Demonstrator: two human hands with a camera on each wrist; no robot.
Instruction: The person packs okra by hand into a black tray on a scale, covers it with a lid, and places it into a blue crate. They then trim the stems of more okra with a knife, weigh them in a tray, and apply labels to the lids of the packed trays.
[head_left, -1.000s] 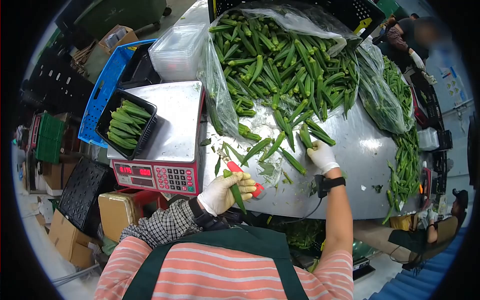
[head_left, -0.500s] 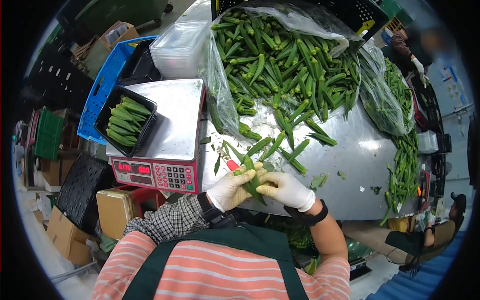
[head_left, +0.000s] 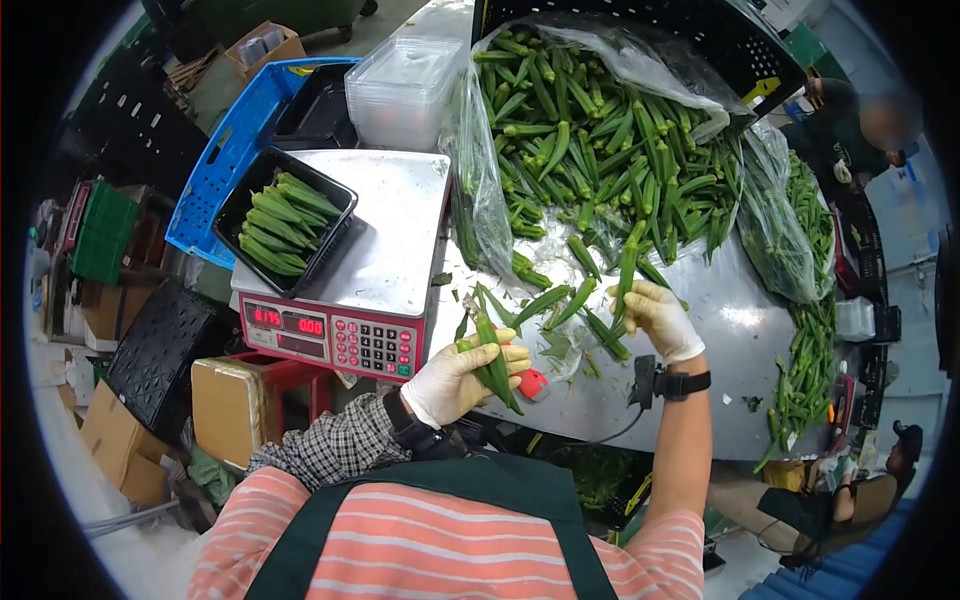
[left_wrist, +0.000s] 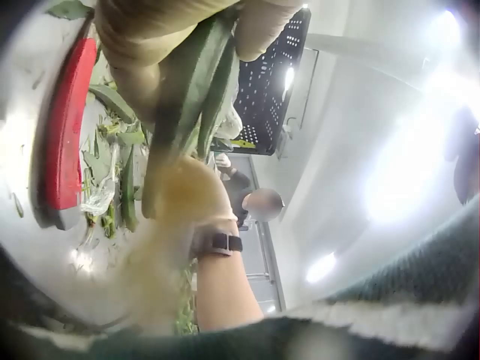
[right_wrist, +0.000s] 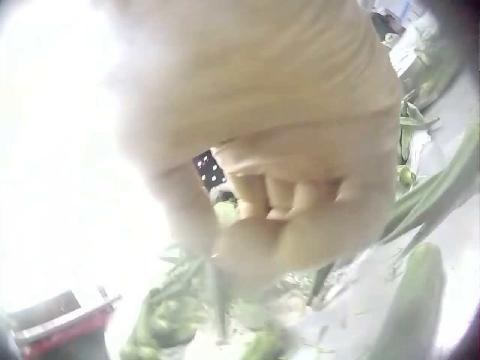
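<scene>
My gloved left hand (head_left: pixel 455 388) grips okra pods (head_left: pixel 493 368) at the near edge of the table. Two of these pods (left_wrist: pixel 187 90) show side by side between thumb and fingers in the left wrist view. To the right, my gloved right hand (head_left: pixel 662 320) pinches a single okra pod (head_left: pixel 628 270), its stem end pointing up, over the loose pods (head_left: pixel 575 303) on the metal table. Curled fingers fill the right wrist view and hide most of that pod. A red-handled tool (head_left: pixel 533 385) lies just beyond my left fingers, its far end partly covered.
A large okra heap (head_left: pixel 580 150) spills from a clear plastic bag (head_left: pixel 487 200). At left, a black tray (head_left: pixel 322 262) of okra sits on a scale (head_left: pixel 400 240). Clear containers (head_left: pixel 400 90) and a blue crate (head_left: pixel 205 185) stand behind. Other people work at the right.
My right hand went from the loose pods to my left hand, then back out with another pod pinched. My left hand now holds an added pod. The head view shifted slightly.
</scene>
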